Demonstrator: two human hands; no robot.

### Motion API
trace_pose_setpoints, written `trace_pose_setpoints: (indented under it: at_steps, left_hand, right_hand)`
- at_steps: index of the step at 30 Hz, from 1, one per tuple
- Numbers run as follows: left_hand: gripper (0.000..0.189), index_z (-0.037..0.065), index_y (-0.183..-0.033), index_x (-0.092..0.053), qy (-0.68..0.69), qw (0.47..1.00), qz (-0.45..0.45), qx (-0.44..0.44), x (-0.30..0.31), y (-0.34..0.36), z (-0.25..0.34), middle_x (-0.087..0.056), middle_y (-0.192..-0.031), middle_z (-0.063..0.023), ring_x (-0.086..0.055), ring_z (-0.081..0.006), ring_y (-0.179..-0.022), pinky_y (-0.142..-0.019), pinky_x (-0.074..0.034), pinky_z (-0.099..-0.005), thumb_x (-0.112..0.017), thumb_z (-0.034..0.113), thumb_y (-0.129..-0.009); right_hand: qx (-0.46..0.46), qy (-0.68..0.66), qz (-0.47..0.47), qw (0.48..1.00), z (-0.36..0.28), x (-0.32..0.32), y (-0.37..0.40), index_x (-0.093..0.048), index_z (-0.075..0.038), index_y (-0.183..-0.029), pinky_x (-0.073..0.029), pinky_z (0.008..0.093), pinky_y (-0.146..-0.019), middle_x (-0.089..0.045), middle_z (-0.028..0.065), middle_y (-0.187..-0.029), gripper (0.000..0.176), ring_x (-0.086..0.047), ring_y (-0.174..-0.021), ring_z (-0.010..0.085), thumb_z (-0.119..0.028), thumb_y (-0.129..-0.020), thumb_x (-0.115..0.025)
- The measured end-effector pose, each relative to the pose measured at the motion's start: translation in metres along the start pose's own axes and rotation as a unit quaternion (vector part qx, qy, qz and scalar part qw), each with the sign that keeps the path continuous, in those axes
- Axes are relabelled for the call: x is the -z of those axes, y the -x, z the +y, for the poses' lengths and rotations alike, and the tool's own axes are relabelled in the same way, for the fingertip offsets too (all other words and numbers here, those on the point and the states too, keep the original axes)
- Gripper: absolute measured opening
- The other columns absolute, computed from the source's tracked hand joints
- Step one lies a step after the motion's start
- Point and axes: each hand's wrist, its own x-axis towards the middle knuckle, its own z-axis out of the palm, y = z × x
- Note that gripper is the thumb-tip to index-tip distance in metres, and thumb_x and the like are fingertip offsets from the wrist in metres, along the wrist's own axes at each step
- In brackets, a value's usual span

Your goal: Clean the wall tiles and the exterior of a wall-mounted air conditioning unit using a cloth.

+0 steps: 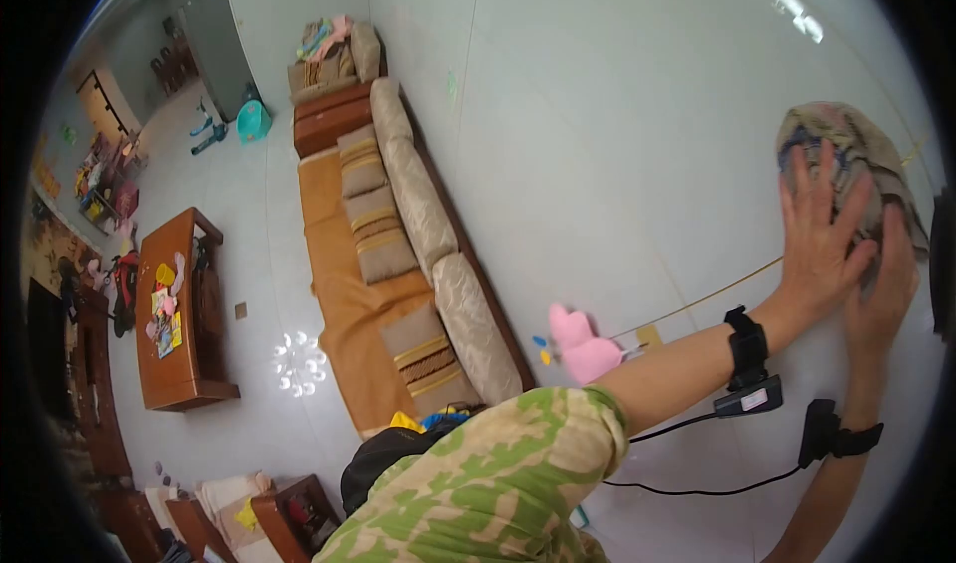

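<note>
A patterned beige and grey cloth [841,135] lies bunched against the pale, glossy wall at the far right. My left hand [825,239] is pressed flat on it with fingers spread. Close beside it, my right hand [884,274] rests with stretched fingers against the cloth's lower part, partly overlapped by the left hand. Both wrists wear black straps with small devices, and black cables hang from them.
A pink decoration [583,346] is on the wall near my left forearm. A long sofa with cushions [381,234] stands along the wall. Further left are a wooden table [149,364] with small items and a turquoise basin [253,122] on the floor.
</note>
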Motion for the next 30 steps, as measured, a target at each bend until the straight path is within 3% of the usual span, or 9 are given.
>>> trace_pose_setpoints:
  at_steps: [6,9,13,15,19,22,26,29,30]
  left_hand:
    - [0.066,0.012,-0.131,-0.045,0.041,0.998,0.038,-0.028,-0.013,0.004,-0.020,-0.012,-0.149,-0.0246,-0.005,-0.0535,-0.135,-0.101,-0.012,-0.0710,-0.067,0.014,-0.069]
    - [0.070,0.014,-0.133,-0.044,0.021,0.999,-0.011,-0.042,-0.005,0.008,-0.036,-0.013,-0.150,-0.0235,-0.005,-0.0526,-0.136,-0.101,-0.012,-0.0704,-0.069,0.018,-0.068]
    - [0.066,0.017,-0.135,-0.044,-0.019,0.997,-0.034,-0.069,0.011,0.000,-0.051,-0.012,-0.151,-0.0210,-0.007,-0.0499,-0.136,-0.103,-0.010,-0.0681,-0.066,0.026,-0.073]
    - [0.063,0.016,-0.134,-0.045,-0.015,0.997,-0.051,-0.063,0.016,-0.006,-0.060,-0.024,-0.144,-0.0224,-0.011,-0.0497,-0.135,-0.104,-0.010,-0.0664,-0.064,0.026,-0.074]
    - [0.065,0.017,-0.136,-0.043,-0.006,0.992,-0.074,-0.101,0.022,-0.018,-0.050,-0.020,-0.147,-0.0211,-0.011,-0.0499,-0.135,-0.101,-0.011,-0.0687,-0.063,0.029,-0.075]
    - [0.060,0.014,-0.134,-0.045,0.005,0.989,-0.044,-0.139,0.029,-0.049,-0.065,-0.037,-0.131,-0.0220,-0.018,-0.0490,-0.132,-0.104,-0.010,-0.0650,-0.062,0.027,-0.077]
    - [0.058,0.012,-0.134,-0.044,-0.032,0.991,-0.029,-0.127,0.029,-0.098,-0.071,-0.043,-0.119,-0.0223,-0.021,-0.0472,-0.132,-0.106,-0.009,-0.0616,-0.058,0.026,-0.080]
    - [0.056,0.009,-0.136,-0.040,-0.020,0.989,-0.046,-0.142,0.031,-0.141,-0.080,-0.045,-0.112,-0.0224,-0.021,-0.0470,-0.131,-0.109,-0.009,-0.0567,-0.056,0.024,-0.083]
    - [0.053,0.010,-0.136,-0.039,-0.023,0.984,-0.018,-0.173,0.030,-0.154,-0.083,-0.047,-0.120,-0.0232,-0.021,-0.0460,-0.132,-0.110,-0.008,-0.0539,-0.053,0.024,-0.086]
  right_hand:
    - [0.025,0.047,-0.023,0.998,0.011,-0.022,0.004,-0.041,0.000,-0.134,-0.042,0.0407,-0.092,-0.051,0.0200,-0.129,0.048,-0.054,-0.112,0.0344,-0.015,-0.089,-0.053]
    - [0.024,0.059,-0.007,0.998,0.016,-0.040,0.022,-0.040,-0.002,-0.134,-0.040,0.0431,-0.091,-0.049,0.0183,-0.131,0.047,-0.053,-0.108,0.0330,-0.017,-0.091,-0.051]
    - [-0.037,0.092,-0.042,0.994,-0.029,-0.040,0.006,-0.040,-0.004,-0.134,-0.032,0.0501,-0.095,-0.048,0.0147,-0.130,0.058,-0.046,-0.113,0.0321,-0.021,-0.081,-0.057]
    - [-0.030,0.102,-0.022,0.994,-0.040,-0.046,-0.007,-0.042,-0.004,-0.133,-0.031,0.0501,-0.097,-0.051,0.0143,-0.124,0.062,-0.046,-0.113,0.0325,-0.021,-0.075,-0.060]
    - [-0.051,0.115,0.003,0.992,-0.043,-0.026,-0.018,-0.044,-0.004,-0.131,-0.031,0.0494,-0.099,-0.052,0.0136,-0.121,0.061,-0.046,-0.113,0.0316,-0.021,-0.075,-0.061]
    - [-0.040,0.109,0.015,0.993,-0.041,-0.037,-0.047,-0.046,-0.004,-0.129,-0.032,0.0469,-0.099,-0.053,0.0114,-0.120,0.062,-0.046,-0.112,0.0288,-0.023,-0.073,-0.062]
    - [-0.048,0.095,0.034,0.994,-0.026,-0.046,-0.093,-0.048,-0.003,-0.127,-0.031,0.0446,-0.101,-0.053,0.0111,-0.121,0.060,-0.046,-0.112,0.0271,-0.025,-0.073,-0.061]
    - [-0.023,0.102,0.104,0.989,-0.014,-0.057,-0.129,-0.049,-0.003,-0.126,-0.031,0.0436,-0.101,-0.052,0.0111,-0.123,0.059,-0.046,-0.113,0.0268,-0.026,-0.074,-0.061]
    - [-0.017,0.112,0.121,0.986,-0.010,-0.061,-0.140,-0.050,-0.003,-0.126,-0.031,0.0422,-0.101,-0.052,0.0111,-0.124,0.058,-0.045,-0.115,0.0264,-0.027,-0.074,-0.061]
